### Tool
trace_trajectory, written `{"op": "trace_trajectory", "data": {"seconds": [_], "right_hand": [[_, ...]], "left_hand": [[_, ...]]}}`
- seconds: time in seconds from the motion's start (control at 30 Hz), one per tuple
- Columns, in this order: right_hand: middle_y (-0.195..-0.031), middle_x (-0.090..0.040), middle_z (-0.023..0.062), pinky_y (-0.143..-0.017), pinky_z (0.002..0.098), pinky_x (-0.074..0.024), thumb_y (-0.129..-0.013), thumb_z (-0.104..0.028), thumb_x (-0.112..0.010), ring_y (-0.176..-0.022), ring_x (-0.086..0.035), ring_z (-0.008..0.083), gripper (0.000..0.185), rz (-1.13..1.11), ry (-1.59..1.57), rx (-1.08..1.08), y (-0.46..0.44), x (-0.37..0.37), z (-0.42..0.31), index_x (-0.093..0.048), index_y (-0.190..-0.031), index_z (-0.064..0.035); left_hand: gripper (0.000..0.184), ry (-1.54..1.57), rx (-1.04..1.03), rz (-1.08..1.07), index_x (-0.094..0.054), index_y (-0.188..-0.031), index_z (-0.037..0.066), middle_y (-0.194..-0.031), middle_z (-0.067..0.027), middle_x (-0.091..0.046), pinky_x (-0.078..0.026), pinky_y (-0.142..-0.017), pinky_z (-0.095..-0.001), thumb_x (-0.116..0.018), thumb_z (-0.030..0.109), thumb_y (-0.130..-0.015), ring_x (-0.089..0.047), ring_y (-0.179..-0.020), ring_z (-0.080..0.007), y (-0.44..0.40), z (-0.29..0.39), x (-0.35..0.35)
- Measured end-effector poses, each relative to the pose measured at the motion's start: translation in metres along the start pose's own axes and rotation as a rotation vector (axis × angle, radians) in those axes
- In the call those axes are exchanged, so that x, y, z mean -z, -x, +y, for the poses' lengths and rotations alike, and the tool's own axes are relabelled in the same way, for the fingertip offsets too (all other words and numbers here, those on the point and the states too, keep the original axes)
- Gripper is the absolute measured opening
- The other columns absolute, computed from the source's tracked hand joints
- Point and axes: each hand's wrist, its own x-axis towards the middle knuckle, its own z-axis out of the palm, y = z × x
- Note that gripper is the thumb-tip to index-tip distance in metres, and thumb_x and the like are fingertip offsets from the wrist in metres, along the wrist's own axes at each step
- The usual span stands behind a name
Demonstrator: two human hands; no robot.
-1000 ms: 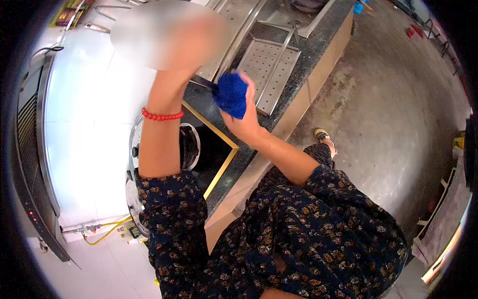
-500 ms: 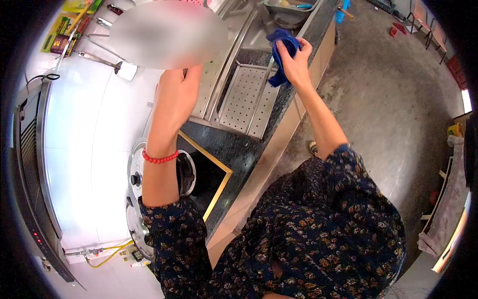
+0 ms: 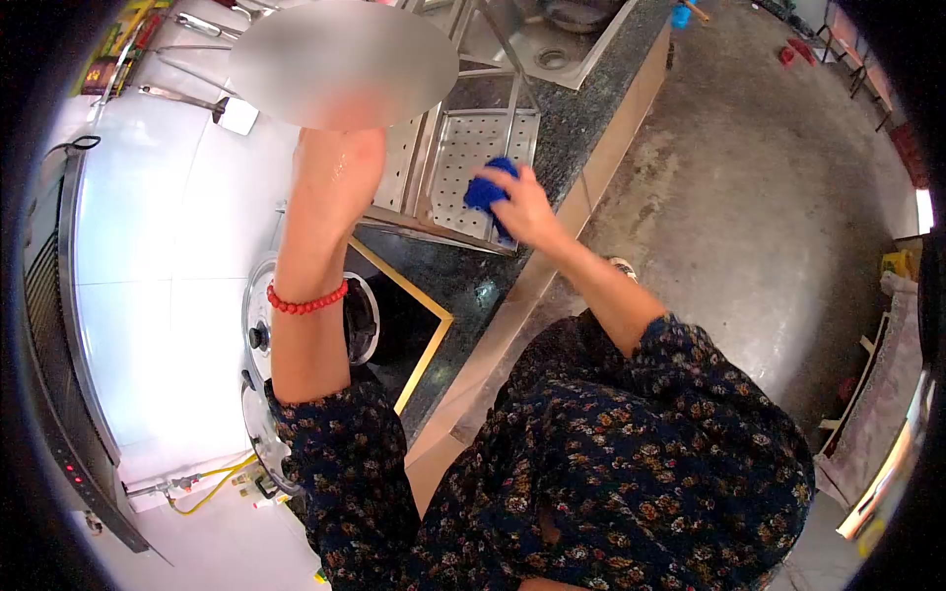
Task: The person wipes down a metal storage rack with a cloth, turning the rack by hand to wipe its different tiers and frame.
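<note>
My right hand (image 3: 527, 209) grips a crumpled dark blue cloth (image 3: 490, 187) and presses it against the perforated steel shelf (image 3: 463, 148) of a metal rack, close to its lower right edge. My left hand (image 3: 340, 163), above a red bead bracelet (image 3: 307, 300) on the wrist, reaches up beside the rack's left side. A blurred oval patch covers its fingers, so what they touch or hold is hidden.
Behind the rack is a steel sink (image 3: 562, 54) with a dark pan in it. A black stove (image 3: 394, 310) with gold trim and pots with lids stand below my left arm. Utensils, including a spatula (image 3: 235, 113), hang on the wall.
My right hand has brought the cloth down and left from the rack's outer edge onto the perforated shelf. The view has shifted slightly, and my left hand remains raised near the same place.
</note>
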Motion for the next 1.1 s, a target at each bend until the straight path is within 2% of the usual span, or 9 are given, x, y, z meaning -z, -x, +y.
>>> {"op": "trace_trajectory", "data": {"seconds": [0.2, 0.3, 0.4, 0.5, 0.7, 0.77, 0.9, 1.03, 1.1], "right_hand": [[-0.102, -0.062, 0.0161, -0.089, 0.0396, -0.0444, -0.079, -0.017, -0.056, -0.096, -0.057, 0.0343, 0.037, -0.2, -0.072, 0.072, 0.042, 0.005, 0.005, -0.06, -0.116, -0.0175], [-0.088, -0.066, 0.017, -0.076, 0.0357, -0.0492, -0.08, -0.019, -0.056, -0.08, -0.064, 0.0287, 0.028, -0.425, -0.19, -0.316, 0.047, 0.03, 0.018, -0.064, -0.104, -0.0083], [-0.086, -0.067, 0.0138, -0.074, 0.0326, -0.049, -0.08, -0.02, -0.057, -0.076, -0.063, 0.022, 0.028, -0.45, 0.3, -0.179, 0.06, 0.074, 0.019, -0.064, -0.103, -0.006], [-0.095, -0.065, 0.0081, -0.075, 0.0299, -0.0492, -0.087, -0.025, -0.054, -0.084, -0.061, 0.0153, 0.033, -0.144, -0.84, -0.706, 0.066, 0.118, 0.027, -0.06, -0.11, -0.0026], [-0.108, -0.058, 0.0067, -0.086, 0.0318, -0.046, -0.095, -0.038, -0.043, -0.096, -0.056, 0.0178, 0.046, 0.032, -0.928, -0.349, 0.063, 0.1, 0.014, -0.047, -0.125, -0.0034], [-0.115, -0.057, 0.0093, -0.09, 0.0315, -0.0437, -0.094, -0.036, -0.045, -0.101, -0.055, 0.0174, 0.049, -0.147, -0.963, -0.117, 0.048, 0.086, -0.048, -0.043, -0.129, -0.0011], [-0.113, -0.05, 0.0031, -0.092, 0.0282, -0.0386, -0.09, -0.018, -0.055, -0.101, -0.048, 0.0118, 0.064, -0.126, -0.545, 0.208, 0.028, 0.04, -0.095, -0.022, -0.142, -0.0002], [-0.121, -0.044, 0.0216, -0.1, 0.0392, -0.0327, -0.07, -0.004, -0.067, -0.116, -0.042, 0.038, 0.062, 0.263, -0.155, 0.404, 0.023, 0.014, -0.119, -0.039, -0.125, -0.0005], [-0.121, -0.046, 0.0202, -0.098, 0.0387, -0.0361, -0.068, -0.003, -0.067, -0.114, -0.045, 0.0367, 0.063, 0.278, -0.21, 0.344, 0.015, 0.014, -0.098, -0.04, -0.125, -0.0017]], "left_hand": [[0.045, 0.005, -0.08, 0.024, -0.057, -0.1, -0.009, -0.085, -0.0243, -0.062, -0.045, -0.074, -0.0385, -0.049, 0.034, -0.089, -0.06, -0.08, -0.0346, -0.011, -0.017, -0.009], [0.047, 0.064, -0.023, -0.051, -0.055, -0.107, -0.009, -0.087, -0.0224, -0.064, -0.045, -0.074, -0.0379, -0.05, 0.035, -0.089, -0.061, -0.081, -0.0315, -0.016, -0.016, -0.008], [0.051, 0.249, 0.173, -0.157, -0.05, -0.118, -0.007, -0.095, -0.0209, -0.064, -0.045, -0.078, -0.0364, -0.052, 0.036, -0.09, -0.06, -0.088, -0.027, -0.015, -0.015, -0.007], [0.05, 0.197, -0.201, 0.015, -0.045, -0.128, -0.002, -0.106, -0.017, -0.061, -0.043, -0.085, -0.035, -0.05, 0.032, -0.093, -0.057, -0.098, -0.0239, -0.008, -0.034, 0.011], [0.038, -0.008, -0.348, 0.096, -0.056, -0.118, 0.001, -0.116, -0.0158, -0.058, -0.038, -0.095, -0.032, -0.04, 0.029, -0.098, -0.053, -0.109, -0.0256, -0.012, -0.137, 0.068], [0.042, 0.009, -0.283, -0.096, -0.058, -0.111, -0.001, -0.111, -0.0165, -0.059, -0.04, -0.092, -0.0337, -0.037, 0.034, -0.098, -0.055, -0.103, -0.0268, 0.008, -0.141, 0.055], [0.039, 0.16, -0.282, 0.022, -0.052, -0.108, 0.0, -0.098, -0.0174, -0.059, -0.044, -0.083, -0.0341, -0.043, 0.036, -0.096, -0.057, -0.091, -0.0276, 0.033, -0.122, 0.036], [0.039, 0.141, -0.249, 0.182, -0.049, -0.109, -0.001, -0.1, -0.0217, -0.057, -0.045, -0.081, -0.0392, -0.048, 0.035, -0.093, -0.057, -0.091, -0.0368, 0.065, -0.086, 0.015], [0.038, 0.082, -0.276, 0.255, -0.048, -0.11, -0.003, -0.1, -0.0226, -0.057, -0.046, -0.079, -0.0405, -0.054, 0.029, -0.09, -0.057, -0.09, -0.0372, 0.079, -0.072, 0.007]]}}
